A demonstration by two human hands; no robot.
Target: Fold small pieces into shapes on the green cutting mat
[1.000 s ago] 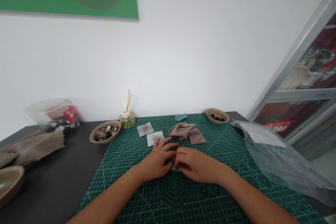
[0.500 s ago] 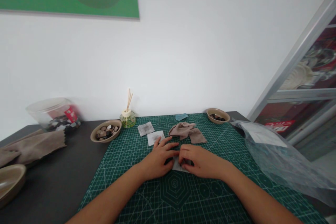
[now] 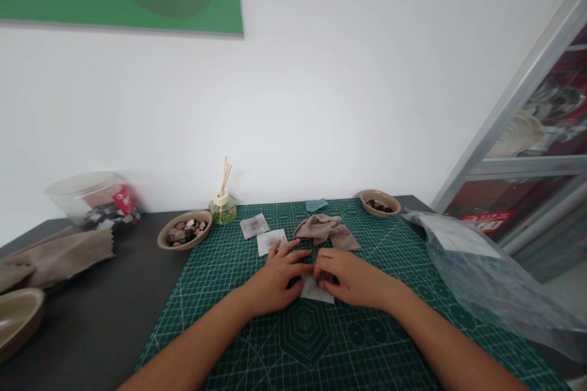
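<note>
nearest: green cutting mat [image 3: 247, 348], printed with grid lines and nested hexagons; no brand made out. small greyish sheet [image 3: 315, 291] lay on it between the hands. left hand [image 3: 274, 281] was flat, grip spread, thumb and index at the sheet's left and upper edges, apparently bracing it. right hand [image 3: 346, 279] curled over the sheet's right part; a dark patch showed beneath, but could not tell whether that grip pinched anything. judged best handling: left fingers needed even pressure near the edge, right ones short, light movements, lest the sheet creased or slid.

beyond: two smudged sheets [image 3: 271, 241] and a crumpled taupe cloth [image 3: 321, 229].

labels: plastic bag [image 3: 486, 281] showed a white panel, nothing readable. clear tub [image 3: 73, 195] had a red label [image 3: 122, 200], too blurred. red sign [image 3: 488, 221] at far right carried white characters, illegible. green board [image 3: 183, 23] on the wall [image 3: 348, 85]: shapes only.
</note>
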